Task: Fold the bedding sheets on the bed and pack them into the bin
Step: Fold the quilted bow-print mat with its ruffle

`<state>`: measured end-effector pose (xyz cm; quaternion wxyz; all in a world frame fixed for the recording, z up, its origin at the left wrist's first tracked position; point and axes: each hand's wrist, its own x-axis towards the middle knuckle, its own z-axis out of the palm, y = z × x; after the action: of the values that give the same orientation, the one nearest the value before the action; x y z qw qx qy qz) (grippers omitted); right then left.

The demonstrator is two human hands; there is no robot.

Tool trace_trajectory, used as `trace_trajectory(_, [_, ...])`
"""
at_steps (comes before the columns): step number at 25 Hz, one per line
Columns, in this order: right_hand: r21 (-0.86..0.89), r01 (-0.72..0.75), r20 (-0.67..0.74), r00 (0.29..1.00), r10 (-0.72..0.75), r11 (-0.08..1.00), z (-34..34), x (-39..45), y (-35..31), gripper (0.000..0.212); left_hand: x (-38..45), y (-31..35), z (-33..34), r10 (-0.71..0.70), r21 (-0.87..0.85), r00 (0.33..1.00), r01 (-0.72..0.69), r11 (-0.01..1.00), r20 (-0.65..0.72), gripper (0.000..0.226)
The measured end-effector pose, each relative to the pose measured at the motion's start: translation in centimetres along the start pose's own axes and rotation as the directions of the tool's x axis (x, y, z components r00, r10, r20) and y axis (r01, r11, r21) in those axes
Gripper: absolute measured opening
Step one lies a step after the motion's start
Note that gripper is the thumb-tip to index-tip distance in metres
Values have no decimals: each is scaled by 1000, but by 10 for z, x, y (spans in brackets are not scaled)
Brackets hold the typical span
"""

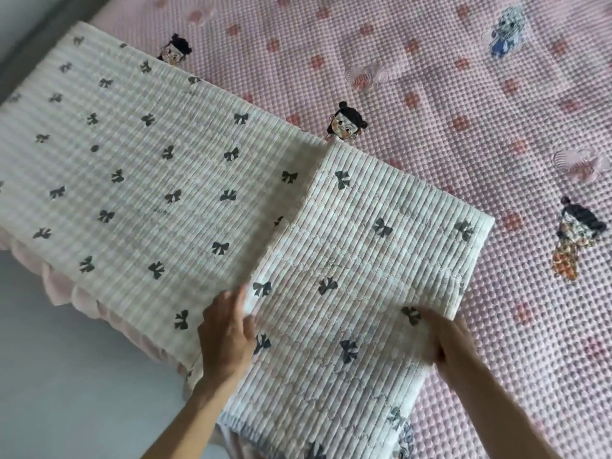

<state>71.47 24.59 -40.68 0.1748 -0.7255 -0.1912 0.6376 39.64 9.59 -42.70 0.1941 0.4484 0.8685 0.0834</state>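
A white quilted sheet (139, 160) with dark bow prints lies across the bed as a long folded strip running from upper left to lower right. Its right end (374, 246) is folded back over the strip and lifted a little. My left hand (225, 336) grips the left edge of that folded part, fingers curled under it. My right hand (443, 339) grips its right edge near the lower corner. The bin is not in view.
A pink bubble-textured bed cover (463, 94) with cartoon girl prints spreads under the sheet and to the right. Its pink frill (63, 286) hangs over the bed's left edge. Pale floor (66, 376) lies at lower left.
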Motion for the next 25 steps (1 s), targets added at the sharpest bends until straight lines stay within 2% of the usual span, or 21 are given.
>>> trace_trajectory(2, [-57, -8, 20, 1000, 9, 998, 10, -25, -11, 42, 10, 0, -6, 97, 116, 981, -117, 986, 168, 67])
trace_trajectory(4, [-58, 117, -8, 993, -118, 991, 41, -55, -36, 24, 32, 10, -28, 60, 169, 956, -112, 979, 289, 53])
trace_trajectory(5, [-52, 194, 20, 981, -194, 980, 63, -73, -51, 29, 42, 20, -44, 33, 87, 945, -65, 994, 326, 42])
trace_trajectory(6, [-33, 267, 65, 962, -264, 963, 89, -93, -66, 39, 50, 31, -65, 24, -83, 926, 8, 996, 377, 30])
trace_trajectory(8, [23, 355, 113, 928, -356, 934, 145, -127, -92, 50, 55, 49, -108, 111, -458, 892, 115, 882, 439, 12])
trace_trajectory(11, [45, 402, 123, 906, -404, 915, 235, -161, -121, 57, 56, 43, -177, 234, -701, 878, 147, 697, 417, 22])
trace_trajectory(13, [50, 387, 98, 916, -390, 921, 291, -173, -131, 64, 58, 11, -213, 247, -782, 863, 235, 577, 442, 28])
trace_trajectory(14, [60, 380, 82, 919, -384, 923, 319, -177, -135, 67, 63, -11, -229, 248, -781, 846, 271, 563, 473, 37])
trace_trajectory(17, [15, 391, 60, 919, -391, 920, 396, -179, -145, 73, 81, -66, -264, 259, -700, 798, 261, 664, 544, 67])
trace_trajectory(20, [-80, 413, 72, 910, -408, 907, 462, -171, -154, 73, 118, -105, -281, 116, -585, 882, 200, 786, 456, 74])
trace_trajectory(22, [-113, 435, 83, 900, -428, 893, 502, -166, -154, 73, 152, -139, -284, 25, -474, 899, 207, 856, 438, 85])
trace_trajectory(25, [-108, 426, 171, 898, -406, 898, 544, -147, -150, 82, 206, -188, -269, -58, -415, 882, 277, 867, 467, 74])
